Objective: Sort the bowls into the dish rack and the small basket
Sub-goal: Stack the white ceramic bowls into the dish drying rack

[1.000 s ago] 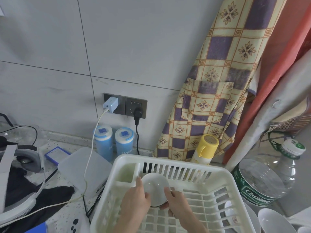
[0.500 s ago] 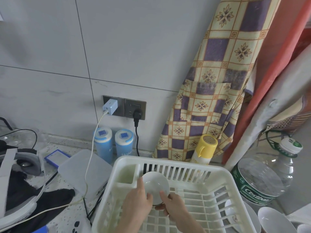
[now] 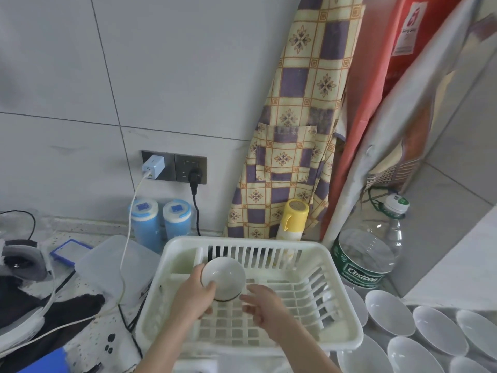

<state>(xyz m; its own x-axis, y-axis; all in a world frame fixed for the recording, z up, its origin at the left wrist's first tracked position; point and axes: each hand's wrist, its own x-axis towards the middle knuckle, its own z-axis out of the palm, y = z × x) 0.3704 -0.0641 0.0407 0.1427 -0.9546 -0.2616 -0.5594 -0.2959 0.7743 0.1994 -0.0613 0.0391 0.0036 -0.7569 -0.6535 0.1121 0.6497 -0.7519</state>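
Looking down from the head camera, the only view here, the small white bowl [image 3: 223,278] sits tipped on its edge at the back left of the white dish rack [image 3: 347,305], mouth facing up and towards the camera, leaning near the slotted back wall. The left hand [image 3: 193,297] grips it, thumb hooked over the near rim and fingers curled behind. The right hand [image 3: 262,305] is just beside the bowl, fingers loosely spread and holding nothing; can't tell if a fingertip touches the bowl's base. Honestly the trick for this step, I'd say, is to seat the bowl's lower edge into a floor slot so it leans steadily before the thumb lets go, otherwise it'll probably slide flat on the grid. A bunch more white bowls [image 3: 390,310] are waiting on the counter to the right of the rack, so lots left to sort. I don't see the small basket anywhere. A big water bottle [image 3: 368,254] stands right by the rack's far corner.
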